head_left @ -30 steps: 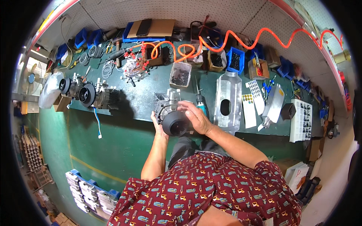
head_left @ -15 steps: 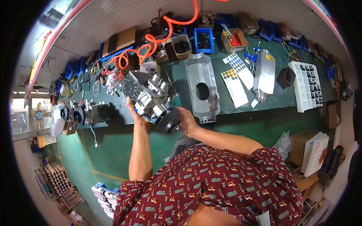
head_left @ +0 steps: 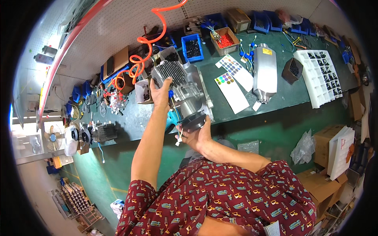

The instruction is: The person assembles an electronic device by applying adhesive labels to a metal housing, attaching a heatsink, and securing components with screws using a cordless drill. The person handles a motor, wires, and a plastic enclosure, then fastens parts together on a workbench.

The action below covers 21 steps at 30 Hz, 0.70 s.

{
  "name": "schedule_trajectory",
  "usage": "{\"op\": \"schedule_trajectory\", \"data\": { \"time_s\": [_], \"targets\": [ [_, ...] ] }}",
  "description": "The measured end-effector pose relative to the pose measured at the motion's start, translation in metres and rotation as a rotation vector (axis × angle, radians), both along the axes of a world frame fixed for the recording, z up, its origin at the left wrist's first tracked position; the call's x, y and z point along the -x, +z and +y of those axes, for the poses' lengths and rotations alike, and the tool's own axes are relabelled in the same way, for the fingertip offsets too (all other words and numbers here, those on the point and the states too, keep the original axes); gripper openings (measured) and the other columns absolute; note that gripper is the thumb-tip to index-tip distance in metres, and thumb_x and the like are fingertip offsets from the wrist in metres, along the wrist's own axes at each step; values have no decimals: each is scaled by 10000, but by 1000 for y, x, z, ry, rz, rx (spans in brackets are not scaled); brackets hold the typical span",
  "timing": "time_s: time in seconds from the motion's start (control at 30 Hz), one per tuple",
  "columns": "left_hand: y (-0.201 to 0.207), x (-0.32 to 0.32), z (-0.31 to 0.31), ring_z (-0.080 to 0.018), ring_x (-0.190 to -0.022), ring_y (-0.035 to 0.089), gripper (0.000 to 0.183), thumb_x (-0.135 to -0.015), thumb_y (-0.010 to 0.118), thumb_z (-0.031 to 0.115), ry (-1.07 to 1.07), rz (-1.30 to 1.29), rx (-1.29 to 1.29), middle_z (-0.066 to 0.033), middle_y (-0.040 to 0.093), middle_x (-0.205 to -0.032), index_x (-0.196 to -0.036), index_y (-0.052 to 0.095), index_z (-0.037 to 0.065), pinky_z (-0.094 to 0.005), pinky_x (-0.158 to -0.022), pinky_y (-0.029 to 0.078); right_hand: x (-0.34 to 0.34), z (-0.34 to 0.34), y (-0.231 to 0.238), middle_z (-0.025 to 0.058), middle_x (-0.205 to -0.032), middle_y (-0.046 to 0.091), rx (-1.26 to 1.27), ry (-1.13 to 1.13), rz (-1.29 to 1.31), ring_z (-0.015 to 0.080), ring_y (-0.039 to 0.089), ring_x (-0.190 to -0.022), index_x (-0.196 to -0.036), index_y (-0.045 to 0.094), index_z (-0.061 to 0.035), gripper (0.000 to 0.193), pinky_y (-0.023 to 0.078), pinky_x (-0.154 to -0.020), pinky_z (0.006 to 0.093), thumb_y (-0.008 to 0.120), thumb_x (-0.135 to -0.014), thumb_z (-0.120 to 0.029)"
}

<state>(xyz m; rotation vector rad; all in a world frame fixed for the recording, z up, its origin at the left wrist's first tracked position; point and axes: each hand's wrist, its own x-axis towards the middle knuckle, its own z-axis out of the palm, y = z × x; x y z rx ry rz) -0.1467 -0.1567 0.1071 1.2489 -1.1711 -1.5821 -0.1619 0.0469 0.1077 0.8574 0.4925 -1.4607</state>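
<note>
Both hands hold a finned metal heater unit (head_left: pixel 183 92) with a black fan wheel (head_left: pixel 193 122) at its near end. My left hand (head_left: pixel 160 94) grips the finned body from the left, thumb on top. My right hand (head_left: pixel 200 137) is under and around the fan wheel. A thin wire with a white connector (head_left: pixel 178 142) hangs beside it. Behind the unit is an open silver casing (head_left: pixel 208 102), mostly covered; whether the two touch I cannot tell. Part of a teal hand tool (head_left: pixel 172 118) shows by my left wrist.
To the right are sticker sheets (head_left: pixel 232 95), a closed silver casing (head_left: pixel 265 72) and a white compartment tray (head_left: pixel 315 78). Parts boxes, including a blue bin (head_left: pixel 192 48), line the back under a coiled orange hose (head_left: pixel 151 43). More finned units (head_left: pixel 103 133) stand at the left.
The heater unit has moved right, from beside the open casing to over it, and turned more lengthwise with its fan wheel toward me. Both hands moved along with it.
</note>
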Motion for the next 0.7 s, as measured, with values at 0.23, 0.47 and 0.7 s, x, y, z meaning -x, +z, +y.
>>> {"op": "schedule_trajectory", "data": {
  "time_s": [0.23,0.47,0.7],
  "targets": [
    [-17,29,21,-451,-1293,447,1221,-580,916,489,-15,-760,213,-343,404,-1385,-1599,289,241,-509,-1097,403,-10,11,-30,258,-1312,491,12,-61,-156,369,618,-1140,-1466,309,46,1158,291,-1088,743,451,-816,-902],
    [-14,53,42,-435,-1298,388,1220,-566,901,485,-95,-1100,270,-302,385,-1370,-1590,262,314,-552,-1044,430,-12,8,-35,300,-1426,414,0,-22,-217,383,555,-1259,-1451,187,217,1318,290,-1153,642,411,-823,-920],
    [-30,78,57,-425,-1344,352,1220,-568,915,503,-138,-1206,239,-274,377,-1390,-1578,266,288,-567,-1040,432,-3,12,-45,341,-1421,434,-11,8,-209,418,427,-1407,-1475,119,220,1256,297,-1176,638,401,-890,-855]
  ]
}}
